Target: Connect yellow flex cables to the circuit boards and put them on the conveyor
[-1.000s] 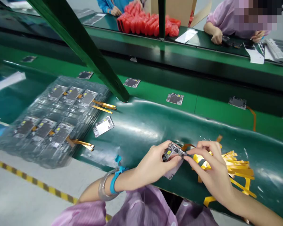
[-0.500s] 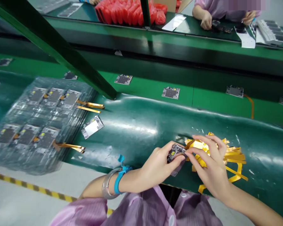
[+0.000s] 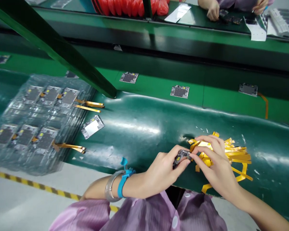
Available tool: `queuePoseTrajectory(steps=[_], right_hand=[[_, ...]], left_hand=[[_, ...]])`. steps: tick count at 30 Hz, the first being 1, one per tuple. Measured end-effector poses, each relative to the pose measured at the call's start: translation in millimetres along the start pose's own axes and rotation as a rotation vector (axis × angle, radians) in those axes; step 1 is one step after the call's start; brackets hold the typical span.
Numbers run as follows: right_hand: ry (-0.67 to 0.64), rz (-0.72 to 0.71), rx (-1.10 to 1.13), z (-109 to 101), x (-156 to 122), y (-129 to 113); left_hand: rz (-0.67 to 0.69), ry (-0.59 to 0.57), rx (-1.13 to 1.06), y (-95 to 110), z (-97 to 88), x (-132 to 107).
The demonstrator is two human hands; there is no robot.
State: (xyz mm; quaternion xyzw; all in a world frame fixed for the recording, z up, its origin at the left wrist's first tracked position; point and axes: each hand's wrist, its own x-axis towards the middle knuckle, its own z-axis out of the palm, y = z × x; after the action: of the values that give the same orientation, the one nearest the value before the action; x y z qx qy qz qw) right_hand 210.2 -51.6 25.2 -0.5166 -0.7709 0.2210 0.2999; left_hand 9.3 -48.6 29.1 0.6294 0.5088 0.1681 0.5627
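My left hand (image 3: pixel 167 168) grips a small dark circuit board (image 3: pixel 181 157) between thumb and fingers, tilted above the green mat. At the board's right edge, my right hand (image 3: pixel 213 160) is closed in a pinch. A yellow-orange flex cable (image 3: pixel 194 147) shows between its fingers; the cable's end at the board is hidden by the fingertips. Under and behind the right hand lies a loose pile of yellow flex cables (image 3: pixel 238 157). Another circuit board (image 3: pixel 92 126), with a white patch, lies flat on the mat to the left.
Stacked clear plastic trays (image 3: pixel 38 115) at left hold boards with flex cables sticking out. A slanted green post (image 3: pixel 74 61) stands beyond them. Several boards lie on the green conveyor (image 3: pixel 154 83). Across it, a co-worker's hands (image 3: pixel 213 9) handle dark parts near red bags (image 3: pixel 127 6).
The view has shifted slightly, and the boards on the conveyor appear farther right. My left hand has tilted the board a little; both hands stay together at its edge.
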Motion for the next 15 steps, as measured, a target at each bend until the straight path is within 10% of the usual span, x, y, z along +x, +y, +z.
queuePoseTrajectory(steps=[15], right_hand=[[0.136,-0.023,-0.072,-6,-11,-1]], left_hand=[[-0.005,-0.027,-0.130,5,1.6,9]])
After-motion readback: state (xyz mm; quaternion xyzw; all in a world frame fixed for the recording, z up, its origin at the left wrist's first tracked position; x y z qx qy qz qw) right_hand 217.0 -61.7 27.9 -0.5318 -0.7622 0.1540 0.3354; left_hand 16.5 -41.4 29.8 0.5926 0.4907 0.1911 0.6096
